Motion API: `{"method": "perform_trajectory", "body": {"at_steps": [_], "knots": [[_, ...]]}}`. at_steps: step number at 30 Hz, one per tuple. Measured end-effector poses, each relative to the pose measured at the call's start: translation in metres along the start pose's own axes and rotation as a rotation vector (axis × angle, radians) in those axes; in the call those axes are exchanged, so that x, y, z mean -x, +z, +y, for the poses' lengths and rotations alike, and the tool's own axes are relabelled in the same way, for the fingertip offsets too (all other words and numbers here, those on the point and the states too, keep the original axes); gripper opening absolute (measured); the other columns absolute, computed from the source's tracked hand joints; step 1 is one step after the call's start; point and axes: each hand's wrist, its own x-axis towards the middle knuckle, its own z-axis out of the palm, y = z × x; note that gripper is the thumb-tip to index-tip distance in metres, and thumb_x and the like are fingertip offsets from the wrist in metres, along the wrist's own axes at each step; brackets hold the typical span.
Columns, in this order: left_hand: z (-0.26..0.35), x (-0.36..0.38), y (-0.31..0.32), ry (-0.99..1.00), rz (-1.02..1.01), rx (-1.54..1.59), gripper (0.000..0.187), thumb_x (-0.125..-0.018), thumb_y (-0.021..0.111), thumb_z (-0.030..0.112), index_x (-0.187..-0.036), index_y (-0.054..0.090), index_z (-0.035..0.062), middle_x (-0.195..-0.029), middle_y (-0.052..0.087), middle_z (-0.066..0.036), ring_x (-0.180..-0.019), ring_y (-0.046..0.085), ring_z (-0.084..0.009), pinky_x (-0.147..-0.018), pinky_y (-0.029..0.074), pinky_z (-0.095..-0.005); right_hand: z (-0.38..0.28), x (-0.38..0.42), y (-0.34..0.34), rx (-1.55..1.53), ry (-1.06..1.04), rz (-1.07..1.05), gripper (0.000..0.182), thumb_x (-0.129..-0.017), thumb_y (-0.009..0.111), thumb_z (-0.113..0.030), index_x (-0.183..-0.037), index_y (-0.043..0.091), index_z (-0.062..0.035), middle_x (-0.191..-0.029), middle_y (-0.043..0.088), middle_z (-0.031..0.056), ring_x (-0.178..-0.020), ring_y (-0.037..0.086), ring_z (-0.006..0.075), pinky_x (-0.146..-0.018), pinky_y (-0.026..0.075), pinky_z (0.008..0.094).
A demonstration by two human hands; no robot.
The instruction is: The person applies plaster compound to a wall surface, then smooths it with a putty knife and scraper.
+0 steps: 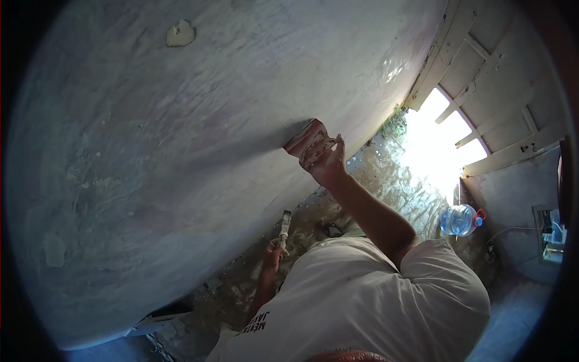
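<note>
My right hand (325, 164) is raised to the wall, its fingers wrapped round a wide putty knife (306, 139) with a reddish, plaster-smeared body. The blade edge is right at the plastered wall (199, 127), and a long shadow falls from it to the left. Lower down, at my left side, my left hand (276, 250) is closed round a small narrow putty knife (285, 224), coated with pale plaster and pointing upward. The wall around the wide knife looks grey, smooth and damp in streaks.
A bare patch (180, 34) marks the upper wall. On the right are a panelled door (503, 78) with bright light below it, a large water bottle (459, 220) with a red handle, and a cable (512, 228) by a wall opening. Plaster spots the floor (386, 181).
</note>
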Motion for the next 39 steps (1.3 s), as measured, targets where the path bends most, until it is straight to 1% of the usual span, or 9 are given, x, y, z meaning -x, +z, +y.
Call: {"method": "perform_trajectory", "body": {"at_steps": [6,12,15,18,20,25,31,35,39], "knots": [[-0.026,-0.035,-0.001,0.024,0.023,0.061,0.040,-0.062,0.063,0.006,-0.101,0.058,0.0091,-0.074,0.056,0.001,-0.054,0.049,-0.0081,-0.049,0.038,-0.0235,0.001,0.010,0.060,0.145,-0.027,0.122,0.065,-0.088,0.025,-0.061,-0.128,0.042,-0.0138,-0.126,0.044,0.0121,-0.109,0.047,0.0278,-0.089,0.041,0.0443],[-0.036,-0.041,-0.005,-0.013,0.047,-0.005,0.041,-0.059,0.065,0.009,-0.100,0.059,0.0091,-0.080,0.057,0.000,-0.063,0.052,-0.0115,-0.054,0.041,-0.0265,0.003,0.026,0.093,0.156,-0.024,-0.037,0.064,-0.088,0.024,-0.059,-0.129,0.041,-0.0129,-0.127,0.044,0.0134,-0.110,0.046,0.0279,-0.090,0.040,0.0442],[-0.045,-0.052,-0.007,0.002,0.019,0.032,0.040,-0.059,0.064,0.009,-0.099,0.059,0.0088,-0.082,0.057,-0.001,-0.068,0.053,-0.0132,-0.058,0.042,-0.0277,0.006,0.034,0.109,0.185,-0.042,0.000,0.064,-0.088,0.023,-0.059,-0.128,0.041,-0.0124,-0.126,0.044,0.0132,-0.109,0.046,0.0275,-0.089,0.040,0.0438],[-0.045,-0.055,-0.002,0.063,0.015,0.080,0.039,-0.060,0.064,0.010,-0.098,0.059,0.0086,-0.082,0.058,-0.002,-0.069,0.054,-0.0137,-0.060,0.043,-0.0281,0.002,0.042,0.109,0.163,-0.007,-0.178,0.063,-0.088,0.025,-0.059,-0.129,0.040,-0.0128,-0.126,0.044,0.0124,-0.109,0.047,0.0270,-0.089,0.040,0.0440],[-0.043,-0.057,-0.001,0.109,0.014,0.109,0.038,-0.060,0.064,0.010,-0.097,0.059,0.0085,-0.082,0.058,-0.002,-0.070,0.054,-0.0140,-0.061,0.043,-0.0284,-0.001,0.049,0.111,0.124,-0.004,-0.222,0.062,-0.087,0.030,-0.058,-0.130,0.039,-0.0130,-0.126,0.044,0.0118,-0.109,0.047,0.0268,-0.089,0.041,0.0439],[-0.016,-0.055,0.000,0.051,-0.014,0.038,0.034,-0.060,0.065,0.011,-0.093,0.058,0.0085,-0.082,0.057,-0.002,-0.071,0.054,-0.0139,-0.063,0.043,-0.0280,-0.022,0.056,0.112,0.060,-0.004,-0.437,0.064,-0.083,0.047,-0.054,-0.130,0.037,-0.0118,-0.125,0.044,0.0113,-0.109,0.047,0.0262,-0.089,0.041,0.0435],[-0.016,-0.067,0.011,0.064,-0.045,0.046,0.032,-0.061,0.065,0.008,-0.092,0.058,0.0064,-0.081,0.057,-0.002,-0.069,0.054,-0.0141,-0.063,0.043,-0.0283,-0.067,0.056,0.052,0.015,-0.031,-0.268,0.058,-0.082,0.048,-0.053,-0.124,0.045,-0.0130,-0.118,0.050,0.0107,-0.103,0.051,0.0264,-0.087,0.043,0.0445],[0.009,-0.069,0.031,0.043,-0.067,-0.069,0.033,-0.062,0.064,0.005,-0.095,0.057,0.0048,-0.081,0.058,-0.002,-0.068,0.054,-0.0142,-0.063,0.043,-0.0288,-0.108,0.051,-0.019,0.005,-0.098,-0.064,0.054,-0.085,0.039,-0.054,-0.116,0.049,-0.0104,-0.105,0.053,0.0102,-0.098,0.051,0.0271,-0.087,0.042,0.0466],[0.043,-0.071,0.056,-0.009,-0.158,-0.109,0.034,-0.063,0.063,0.003,-0.097,0.057,0.0052,-0.079,0.058,-0.002,-0.066,0.054,-0.0126,-0.058,0.043,-0.0265,-0.143,0.054,-0.061,-0.056,-0.207,0.154,0.050,-0.086,0.037,-0.049,-0.115,0.049,-0.0113,-0.108,0.050,0.0105,-0.096,0.051,0.0273,-0.086,0.041,0.0474]]}}
